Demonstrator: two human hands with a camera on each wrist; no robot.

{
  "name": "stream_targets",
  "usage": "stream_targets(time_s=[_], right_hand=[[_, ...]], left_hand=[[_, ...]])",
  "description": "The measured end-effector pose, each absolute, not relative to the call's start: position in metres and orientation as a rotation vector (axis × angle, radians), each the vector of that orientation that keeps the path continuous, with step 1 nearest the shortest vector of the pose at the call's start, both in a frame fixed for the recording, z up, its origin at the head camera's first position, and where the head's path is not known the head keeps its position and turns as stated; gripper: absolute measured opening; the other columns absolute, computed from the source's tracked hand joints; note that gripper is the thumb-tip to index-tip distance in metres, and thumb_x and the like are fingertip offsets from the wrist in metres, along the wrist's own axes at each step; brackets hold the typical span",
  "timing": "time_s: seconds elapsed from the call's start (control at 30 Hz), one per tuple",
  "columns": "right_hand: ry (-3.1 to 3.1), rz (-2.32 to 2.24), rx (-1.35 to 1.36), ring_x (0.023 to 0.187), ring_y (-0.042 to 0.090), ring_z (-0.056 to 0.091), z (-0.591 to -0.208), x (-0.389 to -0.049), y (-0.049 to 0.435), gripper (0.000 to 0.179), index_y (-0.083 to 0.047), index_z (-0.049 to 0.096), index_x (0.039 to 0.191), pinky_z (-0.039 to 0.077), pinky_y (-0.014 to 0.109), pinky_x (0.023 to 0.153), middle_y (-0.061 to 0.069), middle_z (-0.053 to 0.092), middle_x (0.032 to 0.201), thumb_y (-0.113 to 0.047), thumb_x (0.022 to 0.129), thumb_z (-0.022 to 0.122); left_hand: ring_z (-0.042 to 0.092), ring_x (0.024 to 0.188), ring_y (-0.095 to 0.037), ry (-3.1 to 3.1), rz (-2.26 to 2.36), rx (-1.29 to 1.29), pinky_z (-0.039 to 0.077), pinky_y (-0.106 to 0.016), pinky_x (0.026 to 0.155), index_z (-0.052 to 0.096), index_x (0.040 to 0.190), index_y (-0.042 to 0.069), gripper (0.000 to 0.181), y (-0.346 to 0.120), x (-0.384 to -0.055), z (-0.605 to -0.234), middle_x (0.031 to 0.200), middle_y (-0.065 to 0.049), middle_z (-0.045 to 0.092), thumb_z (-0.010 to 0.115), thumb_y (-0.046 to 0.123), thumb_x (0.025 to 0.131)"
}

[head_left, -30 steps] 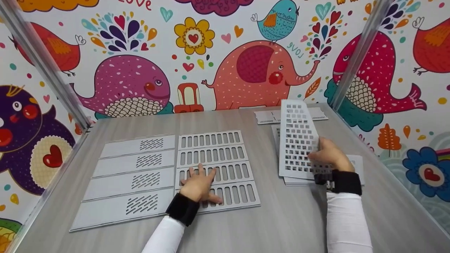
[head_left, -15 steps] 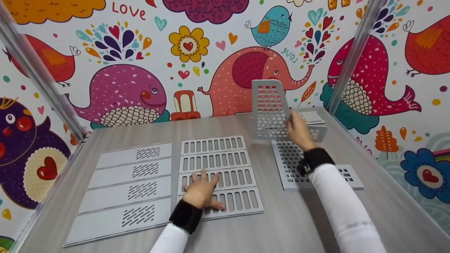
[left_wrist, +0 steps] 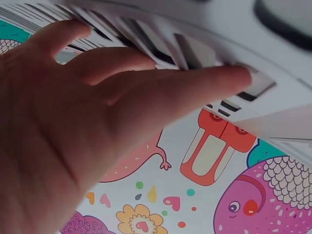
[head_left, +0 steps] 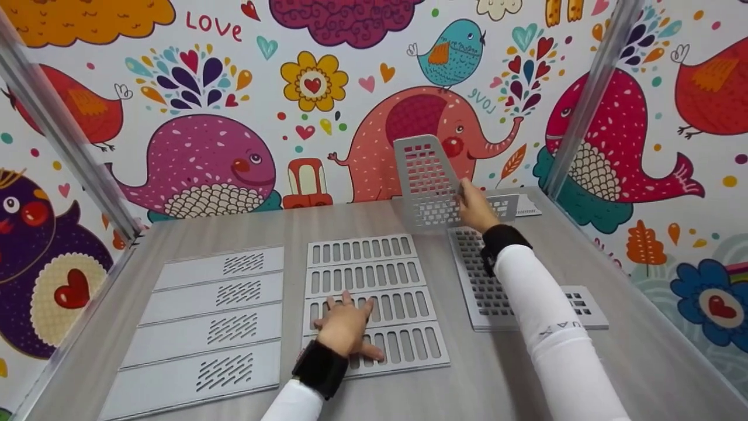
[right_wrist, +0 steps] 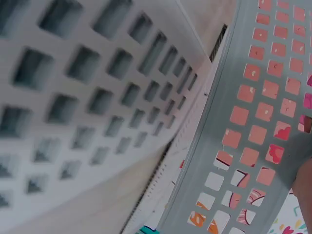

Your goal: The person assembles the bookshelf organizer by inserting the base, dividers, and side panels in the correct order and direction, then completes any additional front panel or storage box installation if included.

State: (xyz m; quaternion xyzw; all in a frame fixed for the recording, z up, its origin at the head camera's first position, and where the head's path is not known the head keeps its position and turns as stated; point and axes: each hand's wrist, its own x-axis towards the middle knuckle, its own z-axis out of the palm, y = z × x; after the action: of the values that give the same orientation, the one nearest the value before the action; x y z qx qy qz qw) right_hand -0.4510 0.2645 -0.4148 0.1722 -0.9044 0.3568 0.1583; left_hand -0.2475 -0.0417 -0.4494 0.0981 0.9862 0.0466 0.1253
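Note:
My left hand (head_left: pixel 343 328) lies with fingers spread on the light grey panels with long rounded slots (head_left: pixel 365 298), set in rows at mid-table. In the left wrist view its fingers (left_wrist: pixel 195 87) are extended against the slotted surface. My right hand (head_left: pixel 476 206) grips the edge of a grey L-shaped panel with a grid of square holes (head_left: pixel 432 196), raised upright above the back of the table. The right wrist view shows this held panel (right_wrist: pixel 219 92) close up, with part of the hand at the right edge. Below it, another square-holed panel (head_left: pixel 467 292) lies on the table, partly behind the right sleeve.
Left of the slotted panels lie several grey panels with diagonal slits (head_left: pixel 146 333), edge to edge. A thin grey strip (head_left: pixel 529 206) lies at the back right. The patterned wall (head_left: pixel 362 70) closes off the back, with metal posts (head_left: pixel 590 93) at the corners.
My right hand has lifted the L-shaped panel off the right-hand pile and moved it back and left, uncovering the panel below. My left hand stays on the slotted panels, which now stand farther from the slit ones.

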Motion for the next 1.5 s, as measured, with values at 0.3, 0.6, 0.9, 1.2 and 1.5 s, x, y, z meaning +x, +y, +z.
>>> stream_targets(time_s=[0.3, 0.6, 0.9, 1.2, 1.5], right_hand=[[-2.587, 1.070, 0.466, 0.104, 0.040, 0.057, -0.418, -0.458, 0.270, 0.015, 0.007, 0.045, 0.116, 0.047, 0.053, 0.091, 0.031, 0.060, 0.114, 0.004, 0.102, 0.042], [-2.599, 1.065, 0.367, 0.092, 0.033, 0.052, -0.424, -0.461, 0.266, 0.012, 0.004, 0.048, 0.112, 0.042, 0.045, 0.083, 0.028, 0.059, 0.105, 0.000, 0.103, 0.041], [-2.775, 0.871, 0.219, 0.130, 0.045, 0.053, -0.420, -0.463, 0.262, 0.034, 0.001, 0.043, 0.139, 0.028, 0.061, 0.117, 0.030, 0.058, 0.136, -0.011, 0.109, 0.035], [-2.741, 0.797, 0.214, 0.121, 0.046, 0.059, -0.417, -0.469, 0.258, 0.037, -0.001, 0.046, 0.142, 0.036, 0.060, 0.113, 0.029, 0.063, 0.131, -0.014, 0.108, 0.041], [-2.837, 0.777, 0.263, 0.121, 0.049, 0.057, -0.425, -0.469, 0.269, 0.050, 0.005, 0.024, 0.154, 0.041, 0.060, 0.108, 0.035, 0.058, 0.130, -0.011, 0.107, 0.035]], left_hand=[[0.030, 0.143, -0.058, 2.875, 0.138, 0.293, 0.046, -0.076, 0.091, 0.039, 0.155, 0.028, 0.114, -0.037, -0.252, -0.451, 0.161, -0.029, 0.028, 0.086, 0.065, 0.058], [0.027, 0.144, -0.059, 2.857, 0.181, 0.298, 0.044, -0.078, 0.094, 0.038, 0.155, 0.027, 0.116, -0.040, -0.253, -0.455, 0.162, -0.029, 0.026, 0.087, 0.064, 0.058], [0.028, 0.144, -0.059, 2.871, 0.157, 0.320, 0.044, -0.078, 0.092, 0.037, 0.156, 0.025, 0.117, -0.040, -0.251, -0.456, 0.162, -0.028, 0.026, 0.087, 0.065, 0.058], [0.023, 0.145, -0.060, 2.858, 0.218, 0.273, 0.039, -0.081, 0.096, 0.035, 0.157, 0.026, 0.115, -0.042, -0.258, -0.455, 0.163, -0.028, 0.022, 0.087, 0.062, 0.060], [0.021, 0.145, -0.061, 2.848, 0.268, 0.284, 0.037, -0.082, 0.097, 0.037, 0.156, 0.024, 0.113, -0.041, -0.262, -0.455, 0.163, -0.029, 0.022, 0.088, 0.060, 0.062]])
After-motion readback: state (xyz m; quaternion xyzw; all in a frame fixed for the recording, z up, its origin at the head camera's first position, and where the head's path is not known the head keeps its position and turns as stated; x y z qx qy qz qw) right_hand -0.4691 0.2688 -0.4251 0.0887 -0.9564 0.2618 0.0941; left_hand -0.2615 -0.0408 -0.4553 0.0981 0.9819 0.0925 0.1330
